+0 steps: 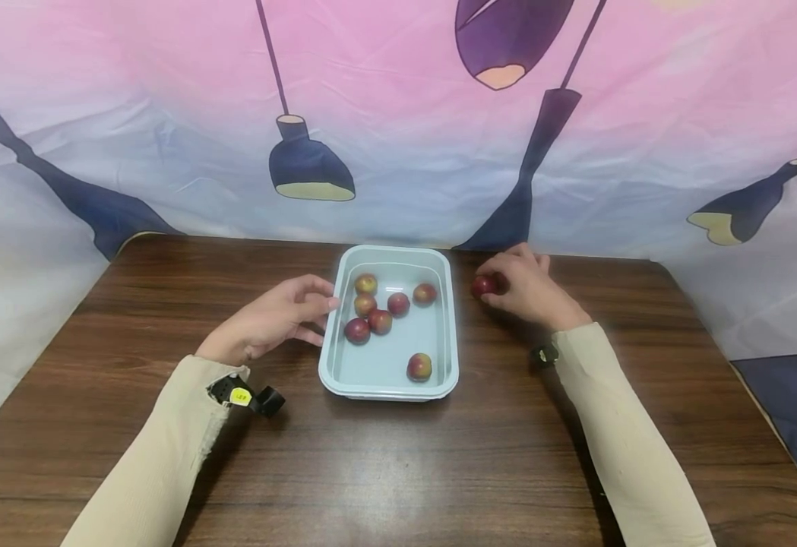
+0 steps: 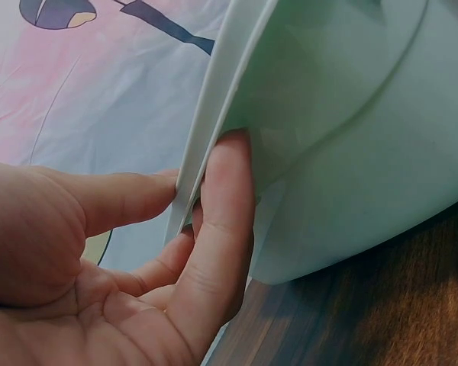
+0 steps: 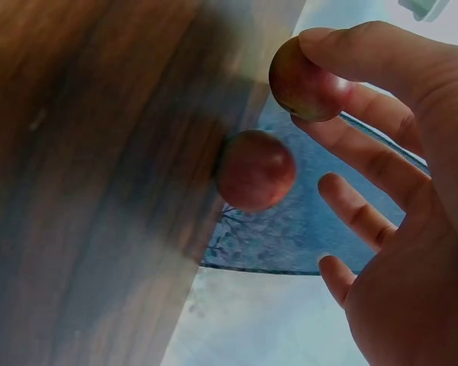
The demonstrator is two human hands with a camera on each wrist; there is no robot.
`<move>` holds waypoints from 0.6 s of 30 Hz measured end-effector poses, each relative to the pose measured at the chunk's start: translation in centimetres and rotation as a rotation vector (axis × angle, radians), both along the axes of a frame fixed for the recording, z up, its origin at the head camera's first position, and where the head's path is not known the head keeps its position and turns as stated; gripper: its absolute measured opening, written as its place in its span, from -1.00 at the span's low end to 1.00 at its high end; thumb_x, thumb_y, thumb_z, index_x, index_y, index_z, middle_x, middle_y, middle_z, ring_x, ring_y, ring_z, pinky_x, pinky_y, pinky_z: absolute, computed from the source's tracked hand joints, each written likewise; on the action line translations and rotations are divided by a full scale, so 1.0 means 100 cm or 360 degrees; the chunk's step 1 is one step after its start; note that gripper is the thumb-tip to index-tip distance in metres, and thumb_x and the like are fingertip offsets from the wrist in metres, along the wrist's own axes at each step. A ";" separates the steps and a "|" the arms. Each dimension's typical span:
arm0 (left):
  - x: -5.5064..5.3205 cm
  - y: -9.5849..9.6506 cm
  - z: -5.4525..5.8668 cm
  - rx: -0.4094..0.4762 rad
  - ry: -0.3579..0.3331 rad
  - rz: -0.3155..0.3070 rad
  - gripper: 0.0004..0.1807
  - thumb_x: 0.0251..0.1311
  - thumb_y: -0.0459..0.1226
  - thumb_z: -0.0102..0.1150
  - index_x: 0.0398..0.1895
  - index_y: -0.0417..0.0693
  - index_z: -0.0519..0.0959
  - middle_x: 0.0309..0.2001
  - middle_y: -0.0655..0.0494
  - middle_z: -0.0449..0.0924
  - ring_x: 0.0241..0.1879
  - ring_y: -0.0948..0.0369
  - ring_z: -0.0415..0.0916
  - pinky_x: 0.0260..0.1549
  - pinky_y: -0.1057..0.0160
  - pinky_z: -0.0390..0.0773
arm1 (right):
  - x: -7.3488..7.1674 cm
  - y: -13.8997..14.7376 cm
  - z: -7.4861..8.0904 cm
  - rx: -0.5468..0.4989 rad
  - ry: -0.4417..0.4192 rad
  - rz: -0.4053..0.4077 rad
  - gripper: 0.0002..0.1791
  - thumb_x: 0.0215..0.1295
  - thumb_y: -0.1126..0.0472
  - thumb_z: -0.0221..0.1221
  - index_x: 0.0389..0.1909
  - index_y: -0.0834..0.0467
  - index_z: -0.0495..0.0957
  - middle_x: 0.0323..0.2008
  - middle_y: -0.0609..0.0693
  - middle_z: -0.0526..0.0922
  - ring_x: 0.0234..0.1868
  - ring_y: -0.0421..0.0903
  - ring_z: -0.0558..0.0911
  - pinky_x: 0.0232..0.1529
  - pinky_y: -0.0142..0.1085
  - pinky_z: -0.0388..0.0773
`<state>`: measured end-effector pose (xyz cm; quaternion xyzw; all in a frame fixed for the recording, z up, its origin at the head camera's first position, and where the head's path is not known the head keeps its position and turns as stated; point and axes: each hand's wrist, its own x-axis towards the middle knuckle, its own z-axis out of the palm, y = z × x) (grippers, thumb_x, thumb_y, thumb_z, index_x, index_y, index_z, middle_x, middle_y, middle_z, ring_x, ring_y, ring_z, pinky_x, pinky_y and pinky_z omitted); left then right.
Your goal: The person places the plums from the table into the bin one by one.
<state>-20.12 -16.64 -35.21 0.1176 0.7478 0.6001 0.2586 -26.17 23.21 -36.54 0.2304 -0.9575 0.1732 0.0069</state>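
A pale blue-green plastic tub [image 1: 387, 392] holds several red-and-yellow plums [image 1: 380, 321], most of them toward its left and back, with a single plum [image 1: 419, 367] near the front right. My left hand [image 1: 280, 313] pinches the tub's left rim [image 2: 214, 114], thumb on one side and fingers under the lip in the left wrist view. Right of the tub, my right hand [image 1: 524, 287] holds a dark red plum [image 3: 309, 80] between thumb and fingertips. Close by, another plum [image 3: 256, 171] rests on the table, mostly hidden by the hand in the head view.
The brown wood-grain table [image 1: 371, 471] extends around the tub. Behind it hangs a pink and blue cloth [image 1: 398, 152] printed with dark lamp shapes, meeting the table's far edge. Black wrist cameras [image 1: 268, 401] are strapped near both cuffs.
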 end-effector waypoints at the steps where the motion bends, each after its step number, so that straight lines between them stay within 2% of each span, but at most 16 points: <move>1: 0.000 0.000 0.000 -0.0001 -0.0001 0.0002 -0.50 0.53 -0.26 -0.01 0.36 -0.40 0.20 0.14 -0.46 0.51 -0.06 0.00 0.68 -0.06 0.03 0.79 | 0.001 -0.001 0.001 -0.0002 0.0008 0.0005 -0.58 0.14 0.15 0.46 0.05 0.08 0.68 0.01 -0.01 0.73 0.20 0.09 0.33 0.10 0.16 0.12; 8: -0.001 0.001 0.000 -0.0004 0.0005 0.0006 -0.49 0.53 -0.26 0.00 0.36 -0.41 0.19 0.14 -0.44 0.52 -0.09 0.06 0.69 -0.07 0.04 0.79 | 0.006 -0.006 0.010 0.0004 0.0052 0.0035 -0.57 0.13 0.17 0.46 0.06 0.08 0.68 0.01 0.00 0.73 0.22 0.09 0.33 0.14 0.16 0.13; 18: 0.001 -0.001 0.000 -0.0004 -0.0001 0.0020 -0.49 0.53 -0.28 0.00 0.36 -0.43 0.18 0.15 -0.47 0.48 -0.07 0.00 0.67 -0.08 0.04 0.79 | 0.013 -0.017 0.019 -0.0013 0.0049 0.0062 -0.54 0.12 0.16 0.47 0.09 0.07 0.67 0.02 0.00 0.73 0.23 0.07 0.33 0.14 0.14 0.15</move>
